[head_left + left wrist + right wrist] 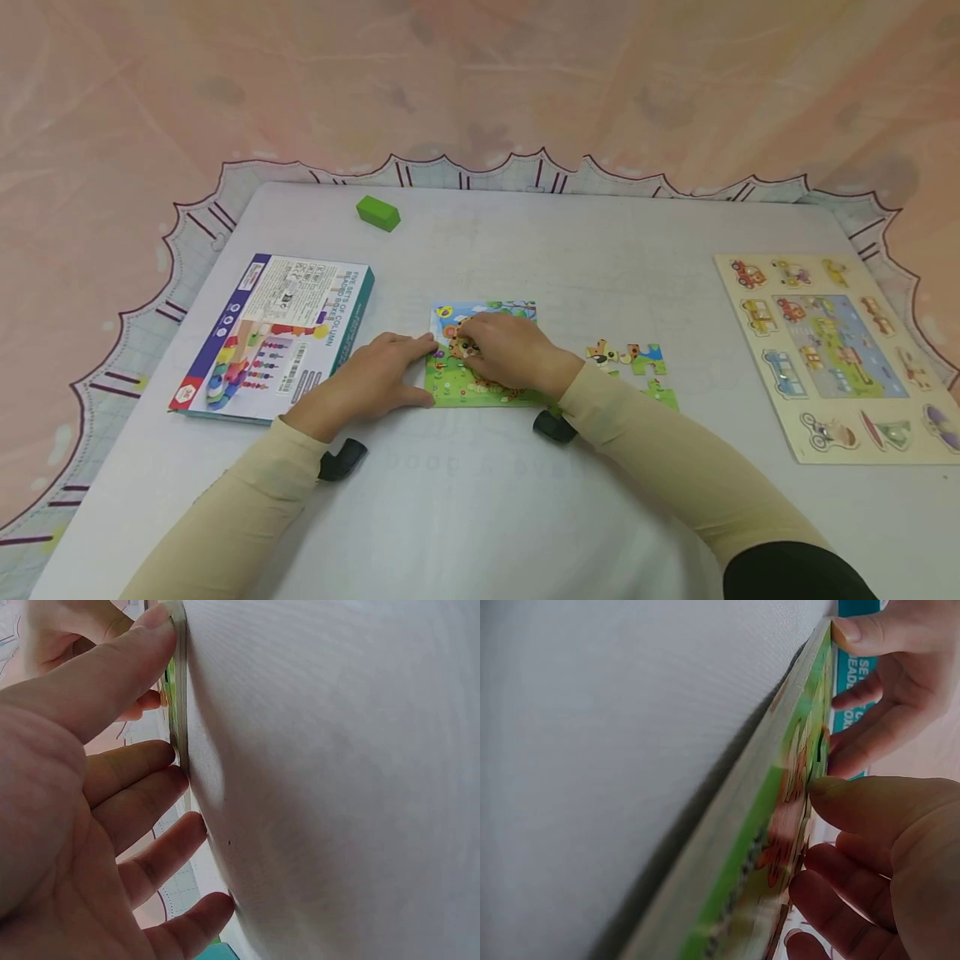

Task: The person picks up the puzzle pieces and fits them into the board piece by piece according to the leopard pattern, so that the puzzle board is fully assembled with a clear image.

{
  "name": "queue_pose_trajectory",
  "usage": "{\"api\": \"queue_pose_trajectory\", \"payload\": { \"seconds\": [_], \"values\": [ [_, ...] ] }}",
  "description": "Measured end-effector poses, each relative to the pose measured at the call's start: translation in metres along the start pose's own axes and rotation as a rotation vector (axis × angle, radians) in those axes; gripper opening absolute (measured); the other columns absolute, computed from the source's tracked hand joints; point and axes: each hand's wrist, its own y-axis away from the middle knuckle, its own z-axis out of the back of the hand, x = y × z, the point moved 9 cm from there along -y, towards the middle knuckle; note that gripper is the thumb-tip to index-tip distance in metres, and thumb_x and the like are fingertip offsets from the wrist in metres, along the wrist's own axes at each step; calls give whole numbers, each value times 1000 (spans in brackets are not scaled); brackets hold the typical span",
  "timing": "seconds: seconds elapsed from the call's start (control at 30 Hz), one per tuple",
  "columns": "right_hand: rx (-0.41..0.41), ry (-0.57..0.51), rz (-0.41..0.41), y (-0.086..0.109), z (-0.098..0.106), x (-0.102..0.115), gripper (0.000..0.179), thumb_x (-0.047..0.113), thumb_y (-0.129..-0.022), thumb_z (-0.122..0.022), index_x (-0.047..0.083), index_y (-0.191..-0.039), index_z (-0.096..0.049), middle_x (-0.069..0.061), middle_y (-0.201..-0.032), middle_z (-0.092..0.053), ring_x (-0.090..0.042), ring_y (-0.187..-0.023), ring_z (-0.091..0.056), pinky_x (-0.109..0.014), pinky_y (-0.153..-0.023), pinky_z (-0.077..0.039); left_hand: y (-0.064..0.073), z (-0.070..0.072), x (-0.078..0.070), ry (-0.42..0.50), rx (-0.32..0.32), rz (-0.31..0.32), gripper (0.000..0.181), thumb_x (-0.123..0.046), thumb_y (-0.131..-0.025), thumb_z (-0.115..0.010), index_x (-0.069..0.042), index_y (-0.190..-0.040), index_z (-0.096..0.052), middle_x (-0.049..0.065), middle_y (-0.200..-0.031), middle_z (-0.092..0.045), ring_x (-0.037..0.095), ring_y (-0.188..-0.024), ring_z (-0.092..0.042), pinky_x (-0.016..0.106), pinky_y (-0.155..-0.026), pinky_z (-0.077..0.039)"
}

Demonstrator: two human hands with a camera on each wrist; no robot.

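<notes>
A jigsaw puzzle board [480, 396] with a spotted cartoon animal on green lies flat on the table. My left hand [378, 375] rests at its left side, thumb and fingers spread; the thumb touches the board's edge [180, 690] in the left wrist view. Over the board's upper left part, my right hand [513, 346] bends its thumb and fingers about a puzzle piece [808, 817] at the board's face. Most of that piece is hidden by the fingers. Loose puzzle pieces [648, 360] lie right of the board, partly behind the right forearm.
A boxed bead toy [300, 292] lies left of the left hand. A green block [378, 213] sits toward the back. At the right lies a wooden vehicle puzzle board [776, 321]. Patterned cloth [480, 83] borders the white table [465, 517].
</notes>
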Motion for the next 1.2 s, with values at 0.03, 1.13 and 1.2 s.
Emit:
{"api": "queue_pose_trajectory", "payload": {
  "seconds": [0.03, 1.13, 1.2],
  "values": [
    [3, 0, 0, 0, 0, 0, 30, 25, -98, -64, 8, -124, -65, -6, -123, -66, -23, -115, -61, -39, -91, -52, 0, 0, 0, 1, 1, 1, 78, -30, -85, -81, -7, -151, -45, 14, -150, -48, 36, -137, -40, 53, -109, -37],
    [23, -37, 5, -4, 0, 1, 33, 21, -98, -65, 8, -128, -65, -2, -123, -67, -20, -113, -62, -36, -93, -51, 0, 0, -1, -21, 7, -5, 77, -30, -85, -82, -7, -150, -47, 13, -151, -47, 36, -138, -40, 52, -109, -37],
    [24, -45, 3, -4, 1, 1, 34, 20, -98, -65, 8, -129, -65, -2, -123, -67, -20, -114, -62, -36, -94, -50, 0, 0, -1, -22, 8, -5, 76, -30, -85, -81, -7, -149, -48, 13, -151, -47, 36, -138, -40, 52, -109, -37]
  ]
}}
